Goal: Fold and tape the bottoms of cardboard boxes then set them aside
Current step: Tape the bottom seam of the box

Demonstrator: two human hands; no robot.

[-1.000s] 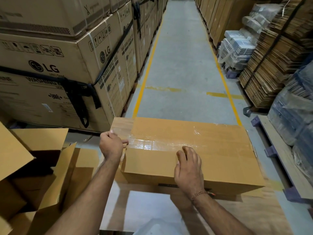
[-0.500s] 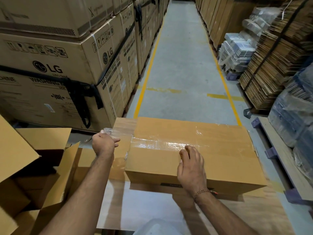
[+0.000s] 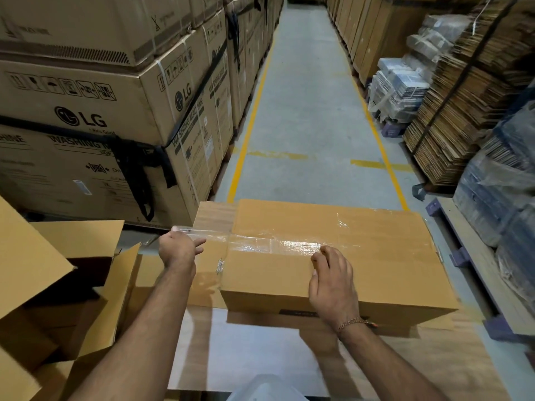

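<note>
The box [image 3: 333, 253] fills the far half of the counter [image 3: 260, 351], leaving bare room on the near side. Open cartons [image 3: 58, 285] crowd the left edge, a pallet [image 3: 474, 256] the right. Beyond, the aisle [image 3: 304, 111] runs open between stacked boxes [image 3: 115, 96] and cardboard bundles [image 3: 463, 111].

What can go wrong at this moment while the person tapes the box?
The left hand holds clear tape stretched past the box edge; the free strip might twist or stick to itself. The right hand presses only near the seam's middle, so the box could slide on the table if pulled hard.
</note>
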